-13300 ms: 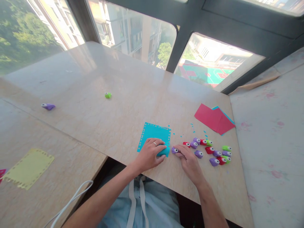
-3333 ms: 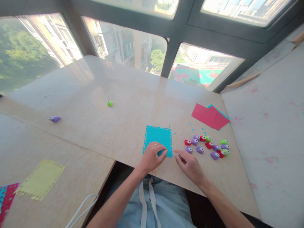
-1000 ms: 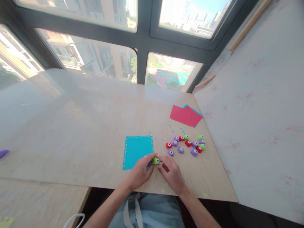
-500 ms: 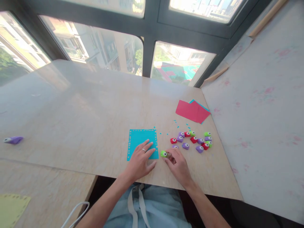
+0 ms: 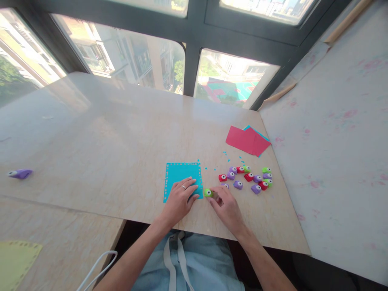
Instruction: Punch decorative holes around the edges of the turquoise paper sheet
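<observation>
No readable text or labels

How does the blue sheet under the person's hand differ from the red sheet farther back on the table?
The blue sheet has small holes punched along its edges; the red sheet shows none. The left hand rests on the blue sheet, while nothing touches the red one. The blue sheet lies alone on the table; the red one covers another blue sheet. Both are flat coloured paper.
</observation>
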`<state>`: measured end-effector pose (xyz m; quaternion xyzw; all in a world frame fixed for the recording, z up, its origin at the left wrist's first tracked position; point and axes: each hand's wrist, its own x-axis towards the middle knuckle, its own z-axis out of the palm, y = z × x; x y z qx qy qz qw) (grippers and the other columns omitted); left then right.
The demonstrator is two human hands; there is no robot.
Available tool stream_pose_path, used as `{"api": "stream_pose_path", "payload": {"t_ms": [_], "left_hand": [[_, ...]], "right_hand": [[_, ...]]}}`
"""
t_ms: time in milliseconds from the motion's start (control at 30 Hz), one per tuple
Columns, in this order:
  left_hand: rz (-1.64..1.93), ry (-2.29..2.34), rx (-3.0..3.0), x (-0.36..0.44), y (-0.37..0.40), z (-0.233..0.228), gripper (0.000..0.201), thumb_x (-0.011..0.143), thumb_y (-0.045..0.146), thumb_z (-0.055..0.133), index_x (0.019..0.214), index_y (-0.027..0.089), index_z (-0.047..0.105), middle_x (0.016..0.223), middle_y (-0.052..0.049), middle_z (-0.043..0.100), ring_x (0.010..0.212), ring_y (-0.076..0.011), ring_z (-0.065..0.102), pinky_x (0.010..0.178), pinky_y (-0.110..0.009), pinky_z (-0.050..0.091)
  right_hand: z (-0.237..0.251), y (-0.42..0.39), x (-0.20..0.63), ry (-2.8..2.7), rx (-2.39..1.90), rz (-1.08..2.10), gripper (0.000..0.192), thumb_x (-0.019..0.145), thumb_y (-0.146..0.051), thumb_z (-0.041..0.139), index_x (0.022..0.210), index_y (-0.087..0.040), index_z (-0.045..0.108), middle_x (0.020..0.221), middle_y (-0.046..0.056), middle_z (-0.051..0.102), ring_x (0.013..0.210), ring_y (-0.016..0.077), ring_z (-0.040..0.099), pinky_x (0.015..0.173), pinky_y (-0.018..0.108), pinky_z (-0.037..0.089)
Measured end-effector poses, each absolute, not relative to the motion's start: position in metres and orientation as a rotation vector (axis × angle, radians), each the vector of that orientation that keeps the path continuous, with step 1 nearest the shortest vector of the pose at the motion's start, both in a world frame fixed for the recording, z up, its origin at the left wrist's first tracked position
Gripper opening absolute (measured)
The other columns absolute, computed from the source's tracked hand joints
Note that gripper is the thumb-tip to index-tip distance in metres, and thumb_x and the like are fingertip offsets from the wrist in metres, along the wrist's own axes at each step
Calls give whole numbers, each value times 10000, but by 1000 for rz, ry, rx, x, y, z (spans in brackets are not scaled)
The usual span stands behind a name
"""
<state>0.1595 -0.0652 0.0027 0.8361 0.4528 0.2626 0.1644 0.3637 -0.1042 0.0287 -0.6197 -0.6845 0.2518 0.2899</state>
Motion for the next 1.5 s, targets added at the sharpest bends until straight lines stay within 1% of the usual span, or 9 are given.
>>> {"api": "stream_pose_path", "payload": {"t_ms": [200,300,400,533,900,1067,1167,1267,1500], "left_hand": [[764,1290,2358,159,-64,1,251,931,310,550,1153,220,626,1273,-60,648,1269,-226,555,989,-420,489],[769,1287,2345,159,-64,2,267,926,314,561,1169,217,617,1265,-66,652,1265,-226,558,992,-420,491],[783,1285,2333,159,-64,2,277,926,313,563,1183,221,609,1261,-68,654,1263,-225,559,996,-420,490],[796,1281,2330,159,-64,0,283,926,311,562,1195,228,598,1264,-63,652,1267,-224,556,996,-420,488],[767,1287,2320,158,-66,4,289,939,317,525,1211,234,576,1271,-56,641,1271,-211,541,1011,-410,467],[653,1279,2303,158,-69,11,509,831,398,645,1301,248,524,1399,-76,543,1330,-272,472,1058,-477,426],[601,1282,2284,158,-71,15,631,773,324,665,1368,264,466,1476,-77,460,1361,-287,430,1083,-492,402],[614,1273,2253,157,-71,17,672,749,233,626,1392,261,436,1490,-85,438,1363,-268,426,1092,-468,398],[659,1299,2251,157,-70,12,601,772,172,552,1363,230,457,1441,-95,492,1347,-246,449,1079,-450,416]], "right_hand": [[24,-104,360,-1870,-1664,587,258,915,-228,541,1158,-190,619,1059,93,640,742,166,603,726,324,535],[22,-102,358,-1886,-1666,571,322,913,-225,551,1231,-190,589,1151,105,635,954,216,639,826,361,542],[22,-99,356,-1917,-1605,585,402,903,-225,569,1303,-198,549,1242,105,620,1164,239,589,954,387,517],[22,-91,352,-1976,-1544,667,510,863,-220,617,1363,-216,513,1296,95,614,1202,233,584,1001,399,503],[22,-80,342,-1853,-1531,778,334,848,-173,613,1180,-188,651,1116,88,680,1010,218,643,909,375,528],[17,-80,342,-1755,-1539,769,295,844,-193,612,1131,-195,680,1052,72,690,789,170,627,765,319,537],[17,-78,341,-1727,-1509,787,289,839,-204,621,1120,-195,688,1017,61,690,658,131,572,676,284,521],[18,-77,340,-1689,-1468,851,277,841,-215,629,1110,-190,690,978,47,681,573,97,515,607,255,502],[20,-74,345,-1641,-1434,851,258,829,-296,680,1058,-183,713,883,41,682,550,94,507,557,241,492]]}}
